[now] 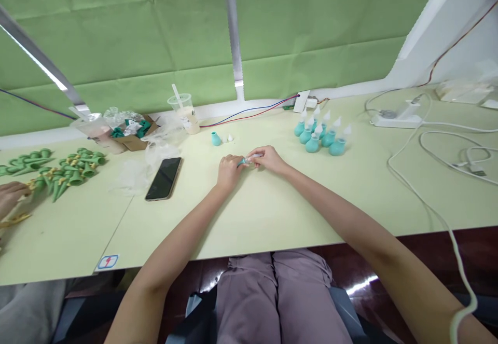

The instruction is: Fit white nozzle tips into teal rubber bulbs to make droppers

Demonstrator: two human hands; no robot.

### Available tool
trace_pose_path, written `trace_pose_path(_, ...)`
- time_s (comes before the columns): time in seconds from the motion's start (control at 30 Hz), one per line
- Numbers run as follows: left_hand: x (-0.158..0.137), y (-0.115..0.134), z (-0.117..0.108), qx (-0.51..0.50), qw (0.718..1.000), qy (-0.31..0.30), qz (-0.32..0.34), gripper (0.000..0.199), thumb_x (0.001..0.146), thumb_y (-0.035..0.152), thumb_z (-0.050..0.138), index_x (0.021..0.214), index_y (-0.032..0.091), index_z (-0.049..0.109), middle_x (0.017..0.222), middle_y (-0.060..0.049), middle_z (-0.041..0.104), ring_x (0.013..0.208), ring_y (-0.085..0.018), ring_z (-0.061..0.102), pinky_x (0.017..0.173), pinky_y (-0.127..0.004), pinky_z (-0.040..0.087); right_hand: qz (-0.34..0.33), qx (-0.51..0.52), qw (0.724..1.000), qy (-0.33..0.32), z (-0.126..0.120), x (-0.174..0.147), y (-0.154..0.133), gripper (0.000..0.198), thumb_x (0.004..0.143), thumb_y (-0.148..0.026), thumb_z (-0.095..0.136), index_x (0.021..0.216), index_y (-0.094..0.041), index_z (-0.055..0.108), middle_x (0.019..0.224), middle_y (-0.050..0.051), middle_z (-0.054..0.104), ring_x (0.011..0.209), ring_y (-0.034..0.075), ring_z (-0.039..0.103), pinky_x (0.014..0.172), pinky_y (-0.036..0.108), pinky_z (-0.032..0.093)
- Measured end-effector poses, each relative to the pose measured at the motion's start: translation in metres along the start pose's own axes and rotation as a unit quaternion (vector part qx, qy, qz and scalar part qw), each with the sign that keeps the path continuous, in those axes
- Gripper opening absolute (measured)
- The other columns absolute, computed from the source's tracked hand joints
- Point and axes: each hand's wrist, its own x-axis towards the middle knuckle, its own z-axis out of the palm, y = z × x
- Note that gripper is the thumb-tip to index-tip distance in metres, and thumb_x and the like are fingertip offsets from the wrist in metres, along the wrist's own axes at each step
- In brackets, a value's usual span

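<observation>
My left hand [229, 170] is closed around a small teal vase-shaped piece [241, 162], mostly covered by the fingers. Facing it, my right hand [271, 159] pinches a whitish translucent tip [255, 155] against the mouth of that piece. Whether the two are joined I cannot tell. Just behind my hands stands a single teal vase-shaped piece [216, 138] without a tip, and small white tips [230, 137] lie beside it. To the right, several teal vase-shaped pieces [312, 145] stand grouped, with pale pointed tips on top.
A black phone [164, 179] lies left of my hands, near crumpled plastic [162, 148] and a drink cup [187, 115]. Further left are an open cardboard box [134, 140], green horn-shaped pieces [75, 170] and another person's hand [11, 196]. A power strip [400, 118] with white cables sits right.
</observation>
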Motion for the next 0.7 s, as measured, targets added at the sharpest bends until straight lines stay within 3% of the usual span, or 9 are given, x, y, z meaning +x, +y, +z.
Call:
trace_pose_path(0.27, 0.000, 0.000, 0.002, 0.023, 0.999, -0.013, 0.023, 0.021, 0.084, 0.035, 0.053, 0.086, 0.019, 0.066, 0.080, -0.007, 0.068, 0.080, -0.021, 0.056, 0.076, -0.032, 0.039, 0.013, 0.011, 1.000, -0.013, 0.002, 0.000, 0.006, 0.027, 0.066, -0.032, 0.069, 0.082, -0.011, 0.069, 0.055, 0.000, 0.061, 0.049, 0.009, 0.056, 0.050, 0.021, 0.047)
trace_pose_path(0.43, 0.002, -0.001, 0.001, -0.027, 0.999, -0.014, 0.011, 0.019, 0.080, 0.035, 0.058, 0.087, 0.020, 0.067, 0.082, -0.007, 0.069, 0.080, -0.022, 0.057, 0.077, -0.033, 0.039, 0.012, -0.002, 1.000, -0.026, -0.001, 0.000, 0.002, 0.029, 0.068, -0.035, 0.068, 0.083, -0.011, 0.068, 0.058, 0.001, 0.062, 0.050, 0.011, 0.057, 0.052, 0.023, 0.049)
trace_pose_path(0.57, 0.005, -0.001, -0.002, -0.173, 0.981, 0.036, -0.075, 0.023, 0.077, 0.038, 0.060, 0.088, 0.020, 0.068, 0.089, -0.004, 0.070, 0.084, -0.021, 0.059, 0.078, -0.031, 0.042, -0.014, -0.010, 1.000, -0.022, -0.007, 0.001, -0.006, 0.050, 0.071, -0.042, 0.065, 0.116, -0.020, 0.057, 0.077, 0.001, 0.065, 0.057, 0.011, 0.059, 0.057, 0.023, 0.050)
trace_pose_path(0.63, 0.007, -0.001, -0.004, -0.284, 0.951, 0.059, -0.107, 0.029, 0.077, 0.042, 0.060, 0.090, 0.017, 0.066, 0.092, -0.005, 0.069, 0.084, -0.020, 0.060, 0.078, -0.030, 0.043, -0.018, 0.004, 1.000, -0.006, -0.007, 0.002, -0.006, 0.065, 0.073, -0.044, 0.063, 0.131, -0.026, 0.042, 0.092, 0.002, 0.066, 0.066, 0.012, 0.061, 0.057, 0.022, 0.049)
trace_pose_path(0.7, 0.008, 0.001, -0.006, -0.385, 0.914, 0.068, -0.110, 0.035, 0.080, 0.046, 0.054, 0.095, 0.016, 0.062, 0.096, -0.006, 0.067, 0.086, -0.019, 0.060, 0.079, -0.029, 0.045, -0.010, 0.035, 0.999, -0.008, -0.003, 0.002, -0.005, 0.072, 0.071, -0.044, 0.065, 0.134, -0.027, 0.037, 0.109, 0.006, 0.062, 0.084, 0.016, 0.061, 0.058, 0.022, 0.049)
